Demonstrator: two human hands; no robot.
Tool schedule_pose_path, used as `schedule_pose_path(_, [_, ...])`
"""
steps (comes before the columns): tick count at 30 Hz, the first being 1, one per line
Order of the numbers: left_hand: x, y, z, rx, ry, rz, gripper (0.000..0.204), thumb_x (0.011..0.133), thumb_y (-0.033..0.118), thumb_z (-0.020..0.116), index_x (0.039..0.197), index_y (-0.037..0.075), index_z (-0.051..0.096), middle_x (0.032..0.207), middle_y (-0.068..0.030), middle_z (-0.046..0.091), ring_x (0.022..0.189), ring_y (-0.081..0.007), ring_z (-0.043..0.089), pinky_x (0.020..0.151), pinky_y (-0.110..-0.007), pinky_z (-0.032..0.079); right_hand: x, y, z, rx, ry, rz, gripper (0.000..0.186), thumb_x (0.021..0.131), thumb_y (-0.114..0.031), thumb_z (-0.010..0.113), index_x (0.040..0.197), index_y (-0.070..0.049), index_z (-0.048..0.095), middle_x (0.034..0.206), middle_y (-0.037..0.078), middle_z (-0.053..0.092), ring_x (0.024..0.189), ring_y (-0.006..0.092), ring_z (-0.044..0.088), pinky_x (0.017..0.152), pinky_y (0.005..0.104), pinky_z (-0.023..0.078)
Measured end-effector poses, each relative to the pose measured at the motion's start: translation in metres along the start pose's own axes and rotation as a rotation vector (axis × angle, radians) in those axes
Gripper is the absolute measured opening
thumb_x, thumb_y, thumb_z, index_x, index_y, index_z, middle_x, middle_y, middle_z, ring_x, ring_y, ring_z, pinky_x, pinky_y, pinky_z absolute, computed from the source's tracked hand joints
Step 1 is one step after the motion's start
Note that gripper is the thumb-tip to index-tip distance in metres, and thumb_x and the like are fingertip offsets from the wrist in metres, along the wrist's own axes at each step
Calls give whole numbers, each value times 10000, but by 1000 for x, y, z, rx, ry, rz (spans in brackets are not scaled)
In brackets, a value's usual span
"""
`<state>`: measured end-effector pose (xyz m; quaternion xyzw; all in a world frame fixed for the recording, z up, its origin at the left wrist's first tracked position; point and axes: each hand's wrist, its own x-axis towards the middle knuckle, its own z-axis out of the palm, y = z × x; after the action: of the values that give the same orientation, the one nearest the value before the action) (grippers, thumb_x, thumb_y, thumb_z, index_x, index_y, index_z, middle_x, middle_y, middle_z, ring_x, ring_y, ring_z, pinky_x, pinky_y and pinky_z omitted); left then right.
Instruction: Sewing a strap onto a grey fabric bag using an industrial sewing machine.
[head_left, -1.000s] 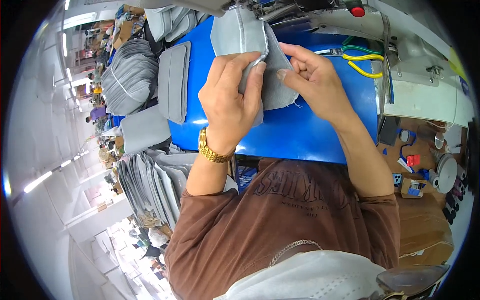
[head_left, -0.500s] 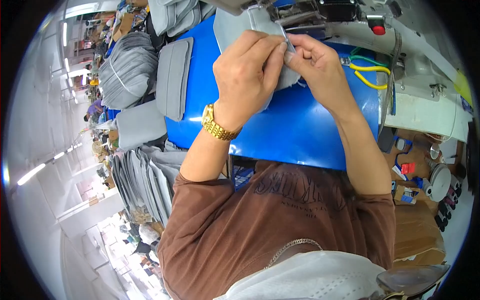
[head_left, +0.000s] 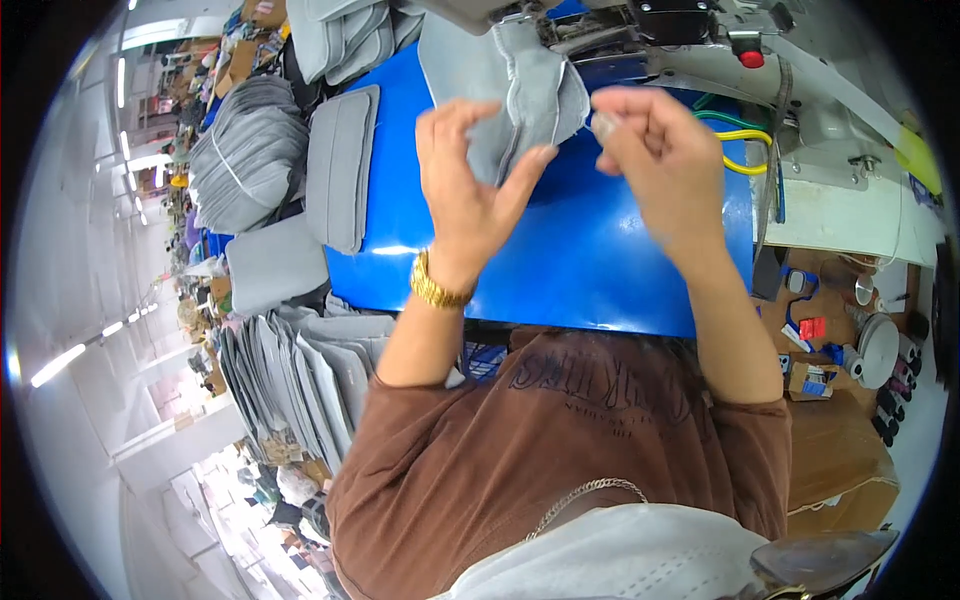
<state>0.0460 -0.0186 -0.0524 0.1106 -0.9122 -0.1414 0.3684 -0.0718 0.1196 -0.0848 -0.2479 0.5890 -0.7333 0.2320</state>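
Lying on the blue work surface (head_left: 590, 262), its far end at the sewing machine (head_left: 675, 20), a white-stitched grey fabric panel (head_left: 537, 85) is seen. Light, soft, pliable handling is to be expected (it looks neither slippery nor fragile), and its right edge is probably best gripped. At its near end, the left hand (head_left: 465, 195) is held with thumb and fingers spread; beside its right corner, the right hand (head_left: 665, 165) is curled and blurred, so whether anything is pinched cannot be told. Leftward, a stack of grey panels (head_left: 340, 165) is laid.
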Motion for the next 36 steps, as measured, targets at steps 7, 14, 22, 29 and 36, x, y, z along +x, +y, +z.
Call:
schedule_pose_path(7, [-10,-10,2,-206,32,-194,122,819,7,726,903,15,639,804,-72,612,686,-161,571,637,-284,462,-14,22,29,161,-65,23,321,1004,-186,535,1216,41,611,1002,74,717,961,135,659,822,263,511])
schedule_pose_path(14, [-26,0,6,12,-62,121,595,743,30,780,1285,65,535,1247,-175,553,1122,-343,531,931,-406,440,-3,33,31,429,-122,139,268,953,-161,624,1148,21,653,924,31,695,843,88,614,751,227,491])
schedule_pose_path(22, [-8,-10,-8,10,-317,243,795,728,-75,640,1464,114,406,1500,-276,314,1327,-439,410,1058,-438,406,1,14,18,231,-227,-41,260,925,-236,674,887,20,701,753,33,675,682,66,610,605,200,471])
schedule_pose_path(29, [41,-2,-24,427,-190,571,561,717,4,657,1266,110,616,1239,-133,555,1001,-289,564,831,-357,506,8,11,18,75,-194,187,414,875,-386,710,770,14,717,609,52,655,543,99,601,526,239,478])
schedule_pose_path(36, [53,14,-33,596,-448,665,411,735,109,633,1143,59,645,1022,-24,564,931,-214,550,684,-304,448,9,24,28,94,-141,83,369,842,-328,711,738,25,721,593,97,672,527,135,633,522,283,490])
